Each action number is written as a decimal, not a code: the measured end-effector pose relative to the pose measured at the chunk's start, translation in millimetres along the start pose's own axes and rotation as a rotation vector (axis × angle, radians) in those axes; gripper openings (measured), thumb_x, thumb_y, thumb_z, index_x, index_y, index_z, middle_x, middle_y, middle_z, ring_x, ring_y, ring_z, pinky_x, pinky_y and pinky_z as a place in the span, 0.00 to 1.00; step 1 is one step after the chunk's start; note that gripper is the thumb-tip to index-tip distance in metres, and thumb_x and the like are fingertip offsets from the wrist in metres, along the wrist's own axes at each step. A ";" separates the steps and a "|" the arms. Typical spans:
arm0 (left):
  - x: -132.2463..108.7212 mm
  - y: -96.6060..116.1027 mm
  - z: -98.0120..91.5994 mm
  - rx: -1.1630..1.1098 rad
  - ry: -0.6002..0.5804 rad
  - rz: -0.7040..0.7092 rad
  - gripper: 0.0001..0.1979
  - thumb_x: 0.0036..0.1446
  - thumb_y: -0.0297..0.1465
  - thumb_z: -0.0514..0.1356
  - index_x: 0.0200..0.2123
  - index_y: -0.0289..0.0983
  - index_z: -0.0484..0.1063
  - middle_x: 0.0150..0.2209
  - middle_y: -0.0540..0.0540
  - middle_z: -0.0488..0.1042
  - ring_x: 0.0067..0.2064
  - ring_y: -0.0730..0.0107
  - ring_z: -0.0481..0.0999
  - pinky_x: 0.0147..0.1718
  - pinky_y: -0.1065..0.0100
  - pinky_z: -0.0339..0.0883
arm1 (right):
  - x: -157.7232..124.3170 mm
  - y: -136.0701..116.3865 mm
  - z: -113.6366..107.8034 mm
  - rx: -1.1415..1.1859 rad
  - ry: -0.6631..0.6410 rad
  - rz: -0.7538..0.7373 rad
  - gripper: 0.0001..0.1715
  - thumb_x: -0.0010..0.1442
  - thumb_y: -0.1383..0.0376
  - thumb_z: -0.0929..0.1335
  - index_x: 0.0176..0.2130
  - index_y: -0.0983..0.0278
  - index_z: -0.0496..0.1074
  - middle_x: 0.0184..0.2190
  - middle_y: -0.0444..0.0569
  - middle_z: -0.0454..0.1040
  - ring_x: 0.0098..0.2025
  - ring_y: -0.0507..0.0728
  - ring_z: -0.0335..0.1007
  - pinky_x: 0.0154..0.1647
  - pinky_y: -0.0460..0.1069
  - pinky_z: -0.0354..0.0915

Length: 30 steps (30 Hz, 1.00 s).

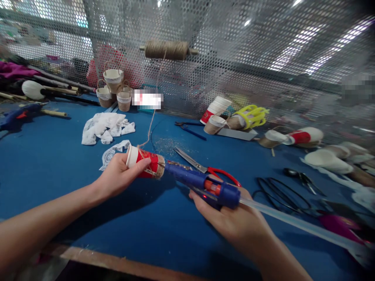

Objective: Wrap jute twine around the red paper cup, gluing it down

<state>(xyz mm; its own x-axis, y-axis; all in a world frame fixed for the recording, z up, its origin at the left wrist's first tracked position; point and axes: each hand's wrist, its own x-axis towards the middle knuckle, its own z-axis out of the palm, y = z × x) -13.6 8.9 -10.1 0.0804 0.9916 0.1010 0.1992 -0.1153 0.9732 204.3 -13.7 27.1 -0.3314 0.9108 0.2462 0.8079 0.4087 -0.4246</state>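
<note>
A red and white paper cup [143, 160] lies sideways in my left hand [121, 171], its white rim toward the left. Twine is wound around the cup's base end, and a strand [152, 121] runs up from it to a spool [166, 50]. My right hand [231, 210] is wrapped round a blue hot glue gun [190, 177] with a long clear glue stick [281, 212] sticking out of its back. The gun's nozzle points left and is at the twine-wrapped end of the cup; whether it touches, I cannot tell. Just behind the gun lie red-handled scissors [202, 166].
White lace [105, 127] lies at the left, below several twine-covered cups [114, 88]. Pliers [191, 130], stacked paper cups [218, 107] and a yellow plastic piece [256, 116] are farther back. A black cable [281, 195] coils at the right. Perforated metal mesh [234, 47] stands behind the blue table [140, 234].
</note>
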 end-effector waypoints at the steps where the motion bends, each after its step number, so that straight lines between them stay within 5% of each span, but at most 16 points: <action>1: -0.3 -0.4 -0.2 0.014 0.002 0.010 0.11 0.51 0.34 0.57 0.24 0.33 0.73 0.23 0.49 0.74 0.24 0.75 0.68 0.23 0.75 0.63 | 0.3 0.1 0.0 -0.001 -0.003 0.005 0.07 0.51 0.66 0.61 0.23 0.60 0.66 0.16 0.43 0.68 0.18 0.53 0.63 0.18 0.47 0.59; 21: -3.5 -1.4 -2.7 0.207 -0.057 0.228 0.11 0.54 0.33 0.54 0.24 0.35 0.71 0.21 0.50 0.70 0.21 0.76 0.63 0.19 0.75 0.57 | 4.7 -2.1 -1.6 0.084 -0.014 0.114 0.07 0.50 0.64 0.63 0.24 0.62 0.68 0.19 0.47 0.71 0.20 0.54 0.68 0.22 0.48 0.66; 30: -2.3 -1.3 -2.6 0.156 -0.033 0.141 0.11 0.53 0.34 0.55 0.25 0.35 0.73 0.22 0.50 0.71 0.22 0.75 0.64 0.19 0.75 0.57 | 3.6 -0.2 -2.9 0.095 -0.039 0.074 0.08 0.51 0.63 0.62 0.23 0.61 0.67 0.17 0.44 0.68 0.18 0.53 0.65 0.20 0.47 0.64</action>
<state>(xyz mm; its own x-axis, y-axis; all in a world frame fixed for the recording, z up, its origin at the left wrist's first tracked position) -16.5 6.9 -11.1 0.1493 0.9630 0.2242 0.3323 -0.2625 0.9059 204.3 -10.6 30.6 -0.2926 0.9395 0.1782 0.7814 0.3423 -0.5218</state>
